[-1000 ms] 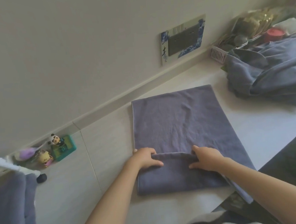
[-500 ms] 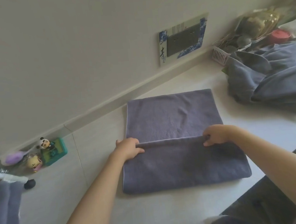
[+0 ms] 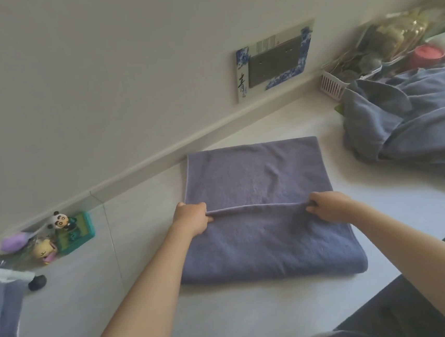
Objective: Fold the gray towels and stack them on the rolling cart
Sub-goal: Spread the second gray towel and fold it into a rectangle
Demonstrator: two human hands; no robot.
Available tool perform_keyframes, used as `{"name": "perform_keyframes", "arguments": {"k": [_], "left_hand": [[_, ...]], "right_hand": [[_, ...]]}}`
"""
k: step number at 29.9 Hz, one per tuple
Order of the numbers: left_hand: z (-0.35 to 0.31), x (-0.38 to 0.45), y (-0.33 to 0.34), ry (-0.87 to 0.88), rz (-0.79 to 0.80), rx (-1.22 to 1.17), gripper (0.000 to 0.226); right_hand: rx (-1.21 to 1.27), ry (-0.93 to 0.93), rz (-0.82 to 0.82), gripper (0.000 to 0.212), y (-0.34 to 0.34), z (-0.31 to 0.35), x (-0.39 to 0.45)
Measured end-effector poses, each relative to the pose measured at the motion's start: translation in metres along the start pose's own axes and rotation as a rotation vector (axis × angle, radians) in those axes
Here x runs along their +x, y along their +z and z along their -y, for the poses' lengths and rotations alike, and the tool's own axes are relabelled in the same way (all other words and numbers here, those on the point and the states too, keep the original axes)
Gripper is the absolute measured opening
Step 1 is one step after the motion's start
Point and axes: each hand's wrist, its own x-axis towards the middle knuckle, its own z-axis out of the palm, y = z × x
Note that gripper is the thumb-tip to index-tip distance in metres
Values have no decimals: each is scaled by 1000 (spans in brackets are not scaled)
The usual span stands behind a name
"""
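A gray towel [image 3: 255,181] lies flat on the white counter [image 3: 243,310], its near part folded over itself up to about the middle. My left hand [image 3: 192,220] grips the left end of that folded edge. My right hand [image 3: 328,205] grips the right end of the same edge. A heap of unfolded gray towels [image 3: 412,123] lies at the right of the counter. At the far left edge, gray towel cloth [image 3: 0,331] hangs or lies folded; I cannot tell what it rests on.
Small toy figures [image 3: 59,233] and a teal box stand by the wall at the left. A wall socket panel [image 3: 273,60] is behind the towel. A pink basket [image 3: 331,85] and cluttered items sit at the back right. The counter's front edge runs at the lower right.
Both hands have carried the towel's near edge away from me, folding it over, and have spread apart to its two ends. The fold now reaches about the towel's middle.
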Motion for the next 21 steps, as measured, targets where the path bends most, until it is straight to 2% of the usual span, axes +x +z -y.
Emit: {"name": "perform_keyframes", "arguments": {"k": [4,8,13,16,18,21], "left_hand": [[-4,4,2,-6,-17,65,33],[-6,5,4,26,-41,158,29],[-11,9,6,-9,-10,153,31],[-16,1,14,-49,-139,191,38],[-29,-10,24,-28,-283,140,49],[-64,-37,49,165,-396,6,51]], "right_hand": [[35,-4,-121,23,15,-3,2],[84,5,-196,27,18,-7,2],[60,65,-177,33,16,-6,8],[16,206,-182,41,21,0,5],[-34,214,-317,44,34,6,0],[10,-38,-587,48,57,33,-19]]}}
